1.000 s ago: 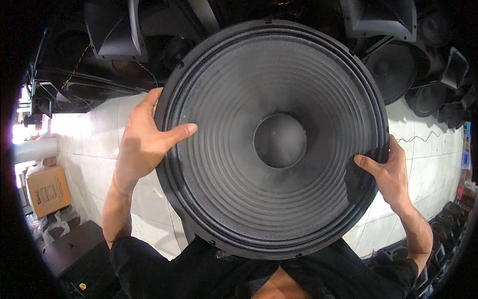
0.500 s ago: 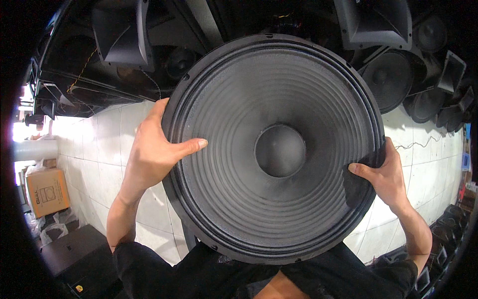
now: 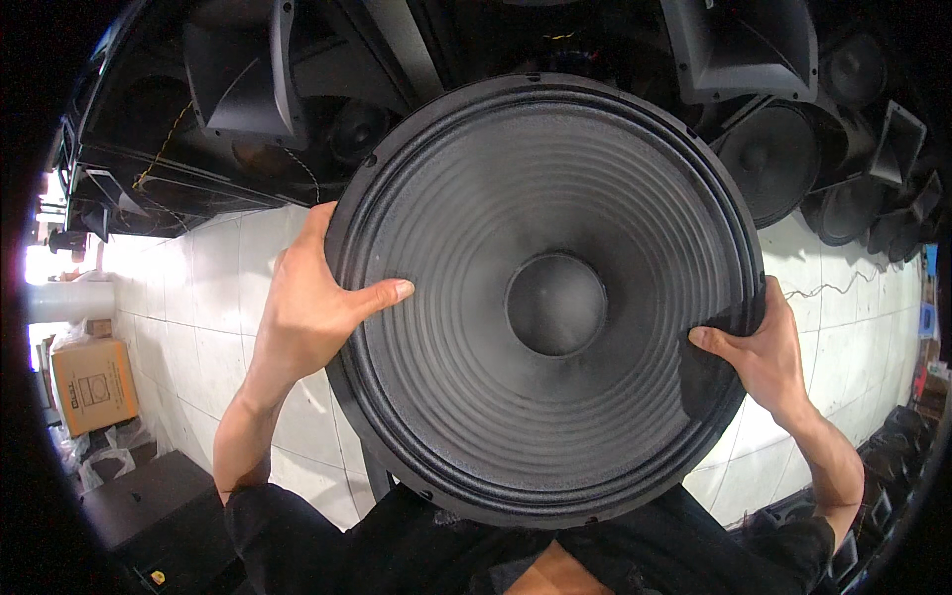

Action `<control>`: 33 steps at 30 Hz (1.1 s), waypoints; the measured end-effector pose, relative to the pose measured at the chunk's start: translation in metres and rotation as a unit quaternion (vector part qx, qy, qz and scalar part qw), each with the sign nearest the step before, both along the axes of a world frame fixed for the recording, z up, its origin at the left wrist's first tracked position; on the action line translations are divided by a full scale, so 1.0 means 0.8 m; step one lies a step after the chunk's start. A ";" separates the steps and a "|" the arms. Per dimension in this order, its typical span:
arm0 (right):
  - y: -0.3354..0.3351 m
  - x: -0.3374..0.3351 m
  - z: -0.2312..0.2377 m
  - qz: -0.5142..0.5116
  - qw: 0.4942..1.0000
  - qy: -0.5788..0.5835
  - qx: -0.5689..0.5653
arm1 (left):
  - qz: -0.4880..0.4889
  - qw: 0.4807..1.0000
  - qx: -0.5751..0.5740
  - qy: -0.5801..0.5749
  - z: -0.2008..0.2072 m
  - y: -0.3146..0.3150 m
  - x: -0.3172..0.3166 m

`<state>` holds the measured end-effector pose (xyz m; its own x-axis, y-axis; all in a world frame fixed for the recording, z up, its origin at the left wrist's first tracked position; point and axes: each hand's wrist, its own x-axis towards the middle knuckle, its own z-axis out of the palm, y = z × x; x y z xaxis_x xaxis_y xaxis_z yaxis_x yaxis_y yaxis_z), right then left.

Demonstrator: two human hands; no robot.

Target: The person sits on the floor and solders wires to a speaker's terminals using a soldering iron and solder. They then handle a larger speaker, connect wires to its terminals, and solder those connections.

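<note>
A large round black speaker driver fills the middle of the view, its ribbed cone and central dust cap facing me. My left hand grips its left edge, thumb over the front rim and onto the cone, fingers mostly hidden behind. On the right edge, somewhat lower, my right hand holds it the same way, thumb on the front. The driver is raised in front of my chest, and its back is out of sight.
Ahead stand black speaker cabinets with a grey horn and another horn. More drivers line the right. Pale floor tiles lie below. At left are a cardboard box and a black cabinet. A thin cable crosses the floor.
The driver and both hands have shifted very slightly down in the view. The grip on both edges is the same.
</note>
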<state>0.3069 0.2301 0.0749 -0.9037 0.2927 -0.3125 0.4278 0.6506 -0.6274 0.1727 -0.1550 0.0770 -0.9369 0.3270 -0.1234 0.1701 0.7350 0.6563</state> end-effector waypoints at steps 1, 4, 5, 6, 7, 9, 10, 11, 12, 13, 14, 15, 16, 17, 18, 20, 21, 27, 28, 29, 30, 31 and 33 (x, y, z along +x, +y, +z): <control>-0.001 -0.001 0.001 0.001 1.000 0.001 0.001 | 0.001 1.000 -0.009 0.001 0.001 0.000 0.000; -0.002 -0.002 0.006 -0.008 1.000 -0.006 0.001 | -0.011 1.000 0.009 -0.004 0.003 -0.003 -0.002; -0.001 -0.002 0.007 -0.009 1.000 -0.010 0.000 | -0.017 1.000 0.023 -0.007 0.003 -0.004 -0.003; 0.000 -0.003 0.008 -0.011 1.000 -0.014 -0.002 | -0.017 0.999 0.028 -0.008 0.003 -0.006 -0.003; 0.001 -0.003 0.008 -0.012 1.000 -0.019 -0.004 | -0.016 0.999 0.033 -0.009 0.001 -0.007 -0.003; 0.000 -0.002 0.005 -0.003 1.000 -0.006 0.010 | -0.007 1.000 0.028 -0.011 0.001 -0.006 -0.002; 0.000 0.000 0.003 0.001 1.000 0.000 0.016 | 0.000 1.000 0.017 -0.012 0.001 -0.003 -0.001; 0.000 0.000 0.002 0.000 1.000 -0.007 0.016 | 0.007 1.000 0.007 -0.012 0.002 -0.001 0.001; 0.001 0.000 0.002 -0.001 1.000 -0.013 0.015 | 0.011 1.000 -0.007 -0.010 0.000 -0.002 0.001; 0.001 -0.001 0.002 -0.003 1.000 -0.018 0.015 | 0.016 1.000 -0.021 -0.006 -0.001 -0.002 0.001; 0.001 -0.001 0.004 -0.001 1.000 -0.019 0.017 | 0.020 0.999 -0.035 -0.002 -0.002 -0.002 0.001; -0.001 -0.002 0.007 0.001 1.000 -0.020 0.020 | 0.017 1.000 -0.023 -0.007 -0.001 -0.003 0.001; -0.002 -0.003 0.009 0.004 1.000 -0.022 0.023 | 0.014 1.000 -0.011 -0.012 -0.001 -0.005 0.000; -0.002 -0.004 0.009 0.000 0.999 -0.024 0.024 | 0.011 1.000 0.001 -0.017 -0.002 -0.006 0.000; -0.002 -0.003 0.009 -0.004 0.999 -0.026 0.025 | 0.011 1.000 0.000 -0.018 -0.002 -0.007 0.000; -0.001 0.000 0.008 -0.002 1.000 -0.016 0.022 | 0.011 1.000 -0.002 -0.020 -0.002 -0.009 -0.001; 0.001 0.003 0.004 0.004 1.000 -0.004 0.017 | 0.015 1.000 -0.010 -0.022 -0.001 -0.009 0.000; 0.000 -0.001 0.006 -0.003 1.000 -0.026 0.013 | 0.027 0.998 -0.043 -0.029 0.009 0.004 0.002; -0.001 -0.001 0.006 0.000 0.999 -0.033 0.012 | 0.022 0.998 -0.045 -0.026 0.008 0.002 0.003; 0.000 -0.002 0.007 0.000 0.999 -0.031 0.013 | 0.017 0.999 -0.047 -0.023 0.008 0.000 0.003; 0.000 -0.002 0.010 0.000 0.999 -0.029 0.014 | 0.019 0.998 -0.047 -0.024 0.007 0.000 0.003; 0.000 -0.002 0.011 0.001 1.000 -0.028 0.015 | 0.020 0.998 -0.049 -0.025 0.006 -0.001 0.004; 0.004 0.002 -0.001 0.022 0.999 0.014 0.029 | 0.028 0.998 -0.050 -0.030 0.008 0.000 0.004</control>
<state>0.3082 0.2330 0.0738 -0.9242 0.2702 -0.2700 0.3809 0.7035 -0.5999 0.1759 -0.1550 0.0834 -0.9430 0.2586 -0.2094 0.0900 0.8040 0.5878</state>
